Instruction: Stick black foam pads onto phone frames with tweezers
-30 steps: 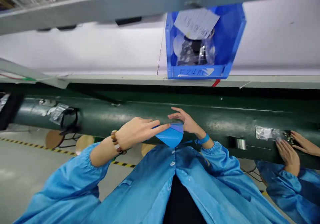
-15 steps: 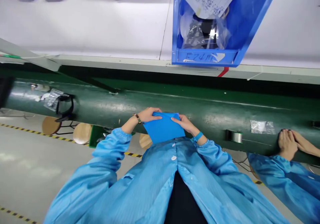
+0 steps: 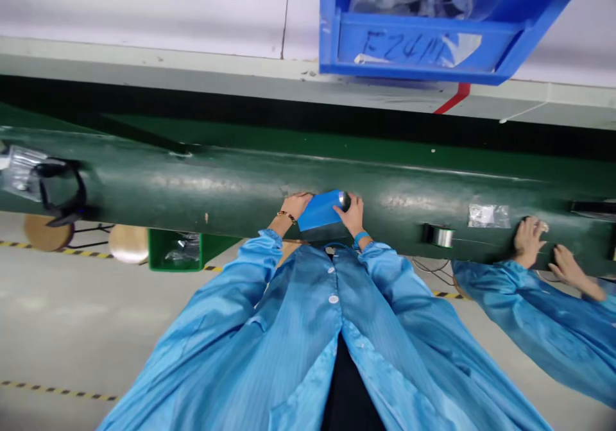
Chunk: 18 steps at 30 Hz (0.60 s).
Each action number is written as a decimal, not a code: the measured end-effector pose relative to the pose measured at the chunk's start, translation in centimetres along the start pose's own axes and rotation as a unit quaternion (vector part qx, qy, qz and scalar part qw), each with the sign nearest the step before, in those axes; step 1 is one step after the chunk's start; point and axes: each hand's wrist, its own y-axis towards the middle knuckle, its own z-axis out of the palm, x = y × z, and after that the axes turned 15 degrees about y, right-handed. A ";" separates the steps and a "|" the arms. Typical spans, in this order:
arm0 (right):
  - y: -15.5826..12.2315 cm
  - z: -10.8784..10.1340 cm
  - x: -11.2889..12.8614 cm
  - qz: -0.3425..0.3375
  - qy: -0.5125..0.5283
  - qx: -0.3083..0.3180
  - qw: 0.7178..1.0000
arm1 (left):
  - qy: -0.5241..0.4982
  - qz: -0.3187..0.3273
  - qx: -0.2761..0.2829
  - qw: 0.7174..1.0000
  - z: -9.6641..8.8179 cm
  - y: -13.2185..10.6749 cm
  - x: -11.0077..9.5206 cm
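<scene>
A flat blue sheet (image 3: 320,211) lies low over the green bench, close to the front of my blue smock. My left hand (image 3: 297,205), with a beaded bracelet at the wrist, grips the sheet's left edge. On the other side my right hand (image 3: 353,214), wearing a blue wristband, is closed on the right end, its thumb towards the sheet. Beside those right fingers shows a small shiny silver patch (image 3: 342,198); I cannot make out what it belongs to. Both hands' fingertips are partly hidden.
A blue bin (image 3: 428,46) with bagged parts overhangs the white shelf's edge. On the green bench (image 3: 231,194) sit a black strap-like loop (image 3: 62,190), a wire spool (image 3: 439,235) and a clear bag (image 3: 488,215). A co-worker's hands (image 3: 528,242) are at the right.
The view has shifted, bringing the bin closer. The blue sheet has tilted and looks narrower, with a silver patch now showing at its right end. The co-worker's hands have moved apart.
</scene>
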 end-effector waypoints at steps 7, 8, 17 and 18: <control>-1.7 -0.5 0.5 -0.078 0.037 0.063 0.994 | -0.029 0.101 -0.016 0.994 -2.2 -6.5 0.3; -1.5 -0.6 0.8 -0.075 0.048 0.064 0.994 | -0.031 0.109 -0.036 0.993 -2.9 -7.2 0.5; 2.8 -1.3 2.9 0.011 0.197 0.114 0.974 | -0.003 0.100 -0.218 0.971 -2.0 -9.1 -0.2; 2.9 -1.2 2.5 0.025 0.204 0.121 0.971 | -0.015 0.105 -0.200 0.974 -0.4 -9.1 -0.7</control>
